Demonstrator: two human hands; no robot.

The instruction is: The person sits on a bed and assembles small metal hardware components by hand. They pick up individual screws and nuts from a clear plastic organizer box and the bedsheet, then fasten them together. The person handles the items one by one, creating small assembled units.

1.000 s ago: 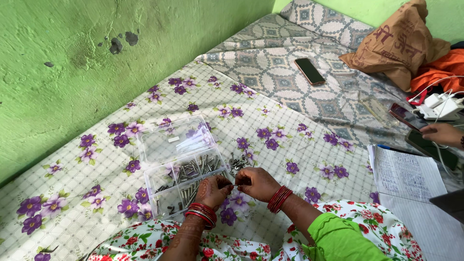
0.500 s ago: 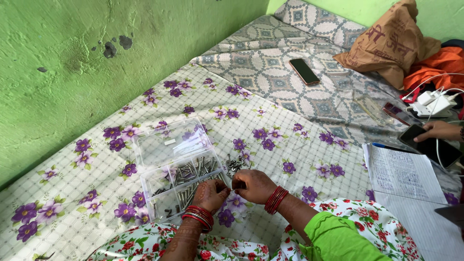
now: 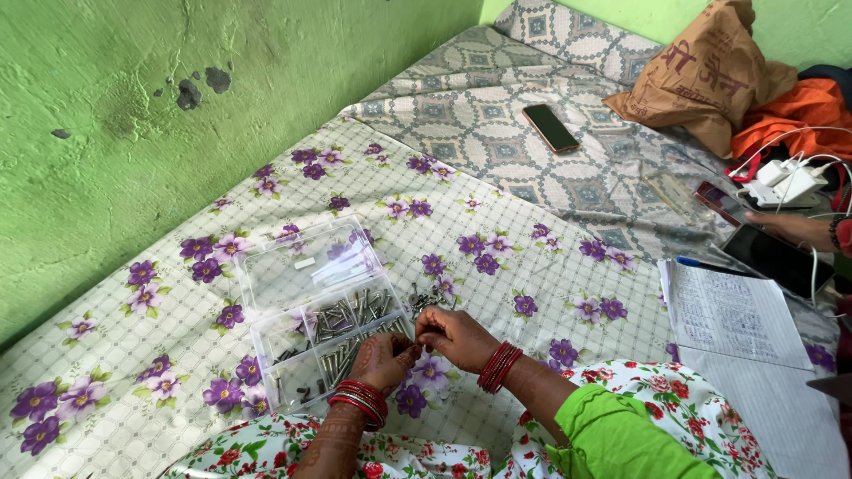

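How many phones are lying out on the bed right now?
3: one phone alone on the grey patterned sheet, a second near the white charger, a third under another person's hand. More may be hidden.

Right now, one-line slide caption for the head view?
Left hand and right hand meet fingertip to fingertip beside an open clear plastic box of metal screws on a purple-flowered sheet.

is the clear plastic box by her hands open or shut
Open. The clear plastic box has its lid swung back flat on the bedsheet, baring metal screws in its compartments.
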